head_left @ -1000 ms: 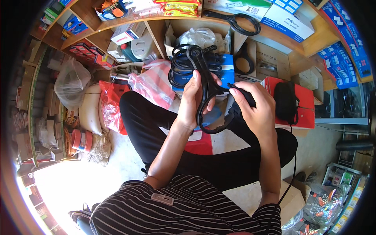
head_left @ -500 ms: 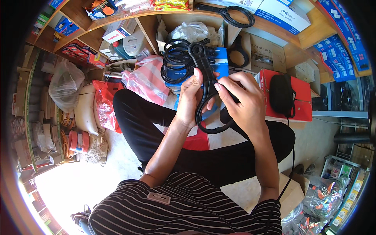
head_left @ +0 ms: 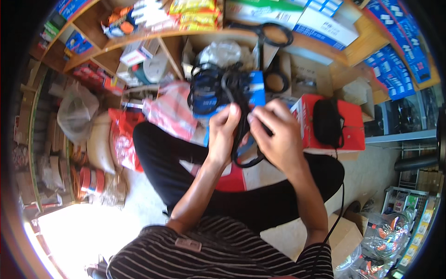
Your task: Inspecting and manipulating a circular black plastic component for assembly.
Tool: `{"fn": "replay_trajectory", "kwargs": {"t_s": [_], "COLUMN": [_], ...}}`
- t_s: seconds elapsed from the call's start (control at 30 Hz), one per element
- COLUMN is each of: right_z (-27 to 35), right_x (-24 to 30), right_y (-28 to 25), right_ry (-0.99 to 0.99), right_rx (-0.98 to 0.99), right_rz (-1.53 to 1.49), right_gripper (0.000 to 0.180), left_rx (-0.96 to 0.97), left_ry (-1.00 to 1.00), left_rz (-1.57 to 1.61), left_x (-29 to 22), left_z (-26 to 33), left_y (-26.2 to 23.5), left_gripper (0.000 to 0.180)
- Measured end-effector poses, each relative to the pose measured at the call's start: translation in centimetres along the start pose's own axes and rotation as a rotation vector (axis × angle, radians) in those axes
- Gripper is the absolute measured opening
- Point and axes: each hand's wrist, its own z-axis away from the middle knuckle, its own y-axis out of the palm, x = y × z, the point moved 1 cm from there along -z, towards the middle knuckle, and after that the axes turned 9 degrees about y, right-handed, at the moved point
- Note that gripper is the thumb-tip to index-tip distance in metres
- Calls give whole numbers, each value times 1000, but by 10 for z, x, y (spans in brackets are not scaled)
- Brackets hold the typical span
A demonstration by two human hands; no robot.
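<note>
Both hands, left hand (head_left: 223,135) and right hand (head_left: 278,137), are pinching a looped black cable (head_left: 241,116) above the lap; slack loops are risking a tangle with coils (head_left: 204,88) behind.

black cable (head_left: 241,139), red box (head_left: 348,125), striped shirt (head_left: 223,253)

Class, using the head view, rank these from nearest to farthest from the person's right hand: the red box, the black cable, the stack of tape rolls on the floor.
1. black cable, gripped in the right hand itself.
2. red box, just to its right.
3. stack of tape rolls, far left on the floor.
</note>
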Motion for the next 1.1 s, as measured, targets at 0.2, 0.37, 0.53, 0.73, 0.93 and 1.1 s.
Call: {"fn": "replay_trajectory", "kwargs": {"t_s": [0.2,0.37,0.53,0.73,0.93,1.1], "right_z": [1,1,-1,-4,-5,2], "right_x": [1,3,-7,-9,-14,-8], "right_y": [1,-14,-13,-15,-13,-3], "right_ry": [-76,-158,-96,210,234,184], "right_rx": [42,194,189,159,187,151], "right_rz": [108,215,75,-241,-239,-223], "right_gripper": [12,20,18,21,16,14], "left_rx": [-33,3,20,46,23,-11], "left_ry": [73,62,94,120,111,78], "left_rz": [-35,-54,-78,-83,-45,-32], "left_x": [0,-1,2,1,-2,-2], "left_z": [3,6,2,2,1,1], "left_y": [-6,-7,-4,-3,0,-3], "left_gripper": [43,33,40,48,40,32]}}
